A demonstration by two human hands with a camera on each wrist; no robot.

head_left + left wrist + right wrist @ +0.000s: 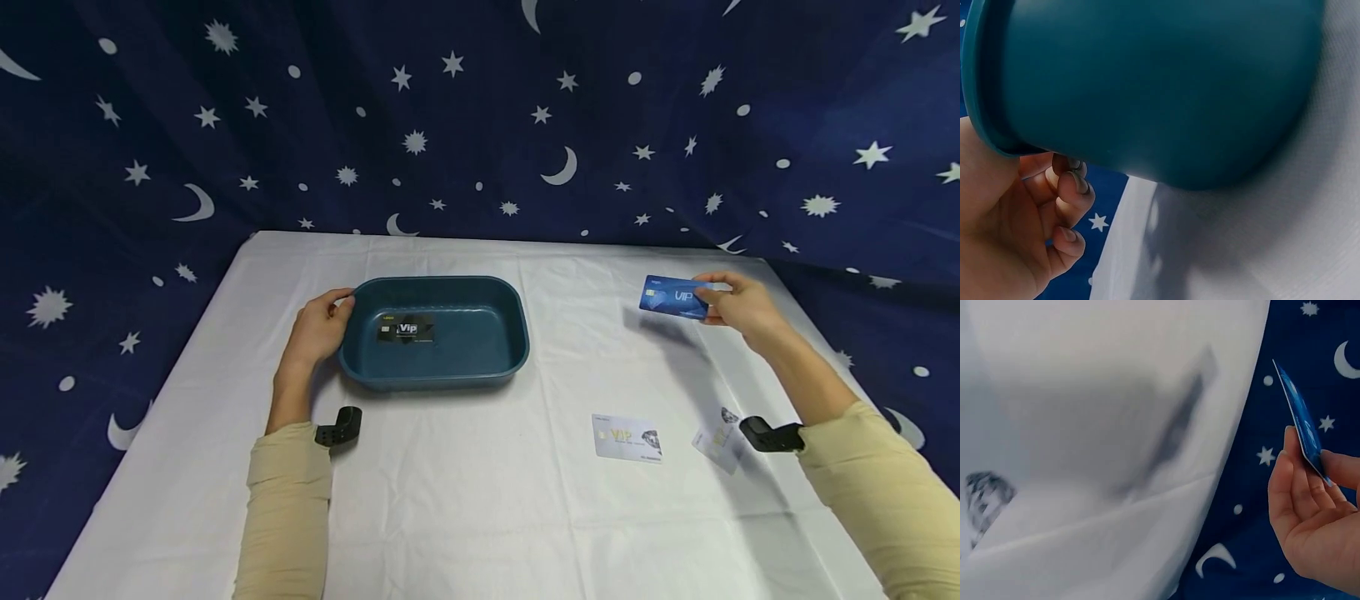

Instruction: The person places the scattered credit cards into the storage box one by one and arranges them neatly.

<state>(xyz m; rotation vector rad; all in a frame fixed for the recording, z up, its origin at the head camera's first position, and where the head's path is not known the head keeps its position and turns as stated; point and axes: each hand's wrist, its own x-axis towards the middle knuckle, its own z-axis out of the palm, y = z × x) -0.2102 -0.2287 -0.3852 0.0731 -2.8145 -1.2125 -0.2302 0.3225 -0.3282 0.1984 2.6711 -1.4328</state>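
Note:
A dark teal plastic basin (435, 382) sits on the white-covered table, with a black VIP card (406, 328) lying flat inside it. At the basin's left rim my left hand (318, 325) grips the edge, thumb over the rim and fingers curled beneath, as the left wrist view shows. My right hand (738, 308) pinches a blue VIP card (667, 296) by its right end between thumb and fingers. That card is held up above the table, its shadow falling on the cloth. In the right wrist view the blue card (1300, 419) appears nearly edge-on.
Two silver-white VIP cards lie on the white tablecloth (465, 500): one card (627, 438) right of centre, the other card (718, 442) turned at an angle beside the right wrist's black camera mount (771, 435). A dark blue curtain (480, 108) with stars and moons hangs behind the table.

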